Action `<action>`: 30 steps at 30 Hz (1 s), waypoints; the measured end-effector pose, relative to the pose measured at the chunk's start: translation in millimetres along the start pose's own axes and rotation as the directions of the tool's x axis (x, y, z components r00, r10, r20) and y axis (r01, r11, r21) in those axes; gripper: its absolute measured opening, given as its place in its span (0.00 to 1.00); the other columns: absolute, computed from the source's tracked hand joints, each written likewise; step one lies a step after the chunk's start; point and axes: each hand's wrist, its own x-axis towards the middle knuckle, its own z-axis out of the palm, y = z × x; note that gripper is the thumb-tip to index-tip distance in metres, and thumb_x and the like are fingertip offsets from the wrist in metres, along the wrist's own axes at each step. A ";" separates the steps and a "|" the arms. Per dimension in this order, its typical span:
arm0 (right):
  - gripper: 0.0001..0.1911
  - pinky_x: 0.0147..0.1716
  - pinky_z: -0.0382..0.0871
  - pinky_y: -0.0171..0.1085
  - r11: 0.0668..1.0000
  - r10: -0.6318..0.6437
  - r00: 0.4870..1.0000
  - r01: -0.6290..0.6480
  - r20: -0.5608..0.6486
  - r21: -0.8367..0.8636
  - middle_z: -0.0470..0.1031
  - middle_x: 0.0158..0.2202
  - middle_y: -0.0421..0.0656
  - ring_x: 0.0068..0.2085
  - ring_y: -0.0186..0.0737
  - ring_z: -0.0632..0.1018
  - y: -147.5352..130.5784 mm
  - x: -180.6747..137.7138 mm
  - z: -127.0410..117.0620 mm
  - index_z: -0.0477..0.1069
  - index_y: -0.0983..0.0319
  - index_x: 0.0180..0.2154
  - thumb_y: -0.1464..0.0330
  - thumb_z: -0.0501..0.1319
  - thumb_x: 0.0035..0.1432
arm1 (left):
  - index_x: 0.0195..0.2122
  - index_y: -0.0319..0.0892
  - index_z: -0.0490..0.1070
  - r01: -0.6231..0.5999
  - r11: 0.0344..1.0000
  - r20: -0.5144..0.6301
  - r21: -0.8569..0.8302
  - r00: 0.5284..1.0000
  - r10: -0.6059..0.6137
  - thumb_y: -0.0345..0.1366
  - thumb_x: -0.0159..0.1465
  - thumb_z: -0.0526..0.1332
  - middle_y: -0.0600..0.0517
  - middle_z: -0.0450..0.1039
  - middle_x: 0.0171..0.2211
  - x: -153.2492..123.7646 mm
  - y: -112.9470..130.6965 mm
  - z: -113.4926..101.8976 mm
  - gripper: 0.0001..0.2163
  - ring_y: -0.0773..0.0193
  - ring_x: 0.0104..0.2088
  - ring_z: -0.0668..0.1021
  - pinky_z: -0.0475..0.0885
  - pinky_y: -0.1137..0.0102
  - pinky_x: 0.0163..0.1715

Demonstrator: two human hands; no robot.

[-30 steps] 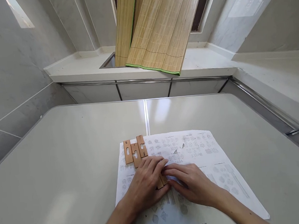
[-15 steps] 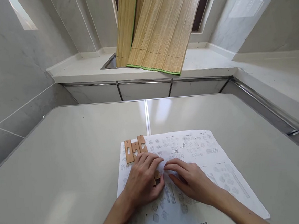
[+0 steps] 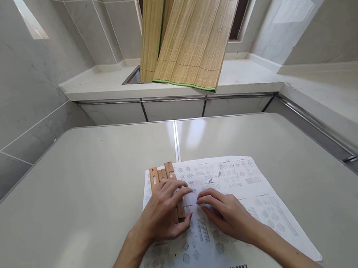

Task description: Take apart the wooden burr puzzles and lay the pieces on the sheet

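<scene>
Over the left part of a printed paper sheet, my left hand rests with fingers apart and thumb stretched out. Beneath it lie flat, slotted wooden puzzle pieces, partly covered by the palm. A piece marked 2, a shorter middle piece and a right-hand piece stick out past the fingers. Another wooden end shows between thumb and forefinger. To the right, my right hand lies on the sheet, fingers loosely bent and apart from the thumb, with nothing visible in it.
The sheet carries small line drawings and lies on a pale glossy table with a seam down its middle. Beyond the table's far edge is a white ledge, with a bamboo mat hanging over it. Tiled walls stand on both sides.
My left hand has shifted slightly left and its fingers have spread from the thumb. More of the lower wooden piece shows beside it. The right hand has barely moved.
</scene>
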 end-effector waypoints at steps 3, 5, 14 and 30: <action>0.09 0.24 0.67 0.36 1.000 -0.012 1.000 0.012 -0.007 -0.005 0.79 0.49 0.46 0.25 0.32 0.73 0.4 0.1 -0.2 0.70 0.58 0.50 0.71 0.53 0.74 | 0.61 0.49 0.67 0.045 0.999 -0.140 0.014 0.989 -0.043 0.39 0.65 0.66 0.43 0.73 0.58 0.0 -8.0 -2.5 0.23 0.47 0.58 0.76 0.74 0.53 0.57; 0.10 0.24 0.67 0.35 1.000 -0.023 1.000 0.023 -0.011 -0.005 0.79 0.49 0.46 0.23 0.31 0.72 1.0 -0.3 -0.1 0.70 0.58 0.50 0.71 0.52 0.74 | 0.59 0.48 0.69 0.152 0.988 -0.271 0.025 0.953 -0.139 0.42 0.69 0.64 0.44 0.74 0.57 0.3 -17.4 -4.9 0.18 0.48 0.58 0.76 0.73 0.53 0.58; 0.08 0.22 0.65 0.34 0.998 -0.053 0.998 0.053 -0.019 -0.015 0.79 0.48 0.46 0.23 0.29 0.71 1.2 0.2 -0.9 0.69 0.58 0.48 0.72 0.53 0.74 | 0.49 0.44 0.75 0.606 0.767 -0.530 -0.209 0.589 -0.610 0.46 0.67 0.59 0.45 0.76 0.54 -6.6 -91.7 -30.0 0.15 0.52 0.51 0.79 0.74 0.59 0.54; 0.09 0.23 0.63 0.33 0.999 -0.032 0.999 0.032 -0.021 -0.007 0.78 0.47 0.45 0.21 0.28 0.69 -1.0 1.1 -0.7 0.70 0.58 0.46 0.70 0.51 0.74 | 0.45 0.45 0.79 0.631 0.772 -0.367 -0.083 0.701 -0.612 0.47 0.67 0.58 0.50 0.81 0.39 -5.4 -111.6 -35.9 0.15 0.56 0.39 0.80 0.74 0.63 0.46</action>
